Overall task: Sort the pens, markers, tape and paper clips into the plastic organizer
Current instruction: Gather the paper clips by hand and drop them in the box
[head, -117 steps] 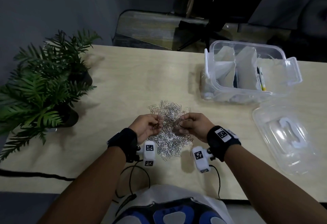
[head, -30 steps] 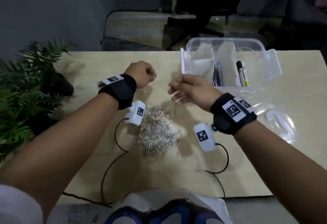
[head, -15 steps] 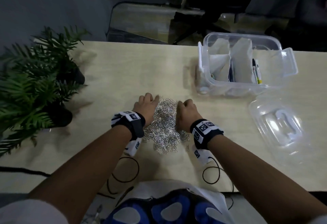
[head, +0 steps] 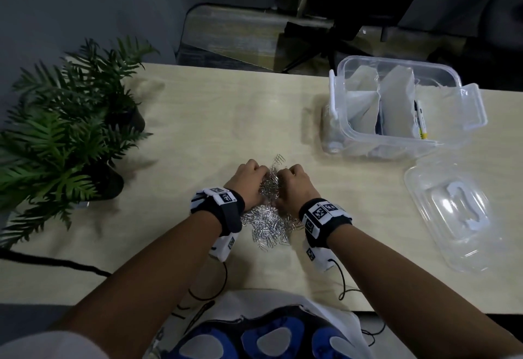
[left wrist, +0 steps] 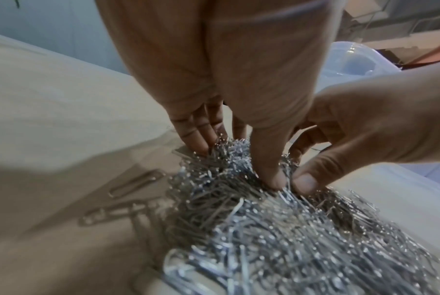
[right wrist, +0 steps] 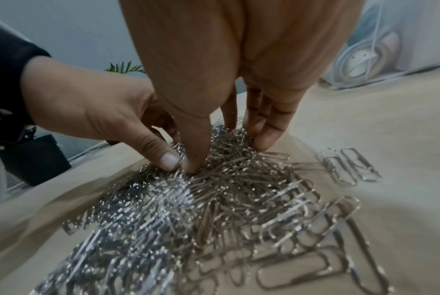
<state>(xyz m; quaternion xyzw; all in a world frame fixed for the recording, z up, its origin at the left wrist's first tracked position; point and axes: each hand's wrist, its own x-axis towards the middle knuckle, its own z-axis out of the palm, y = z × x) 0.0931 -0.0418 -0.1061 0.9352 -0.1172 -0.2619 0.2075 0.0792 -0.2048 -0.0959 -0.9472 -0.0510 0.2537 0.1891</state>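
A heap of silver paper clips [head: 267,224] lies on the pale table in front of me. My left hand [head: 249,180] and right hand [head: 294,184] meet over its far part, fingers curled down into the clips. In the left wrist view my left hand [left wrist: 236,163] pinches a clump between thumb and fingers, and the right thumb touches beside it. The right wrist view shows my right hand [right wrist: 226,153] digging in the same way, gripping clips [right wrist: 213,199]. The clear plastic organizer [head: 353,135] stands at the far right with a pen [head: 420,120] inside.
The organizer's clear lid [head: 452,211] lies on the table to the right of my right arm. Two potted ferns [head: 65,132] stand at the left. A black cable [head: 56,262] runs along the near left edge. A few stray clips [right wrist: 347,165] lie beside the heap.
A second ago both hands were raised near the organizer. They came down on either side of the heap and have now closed together on its far part.
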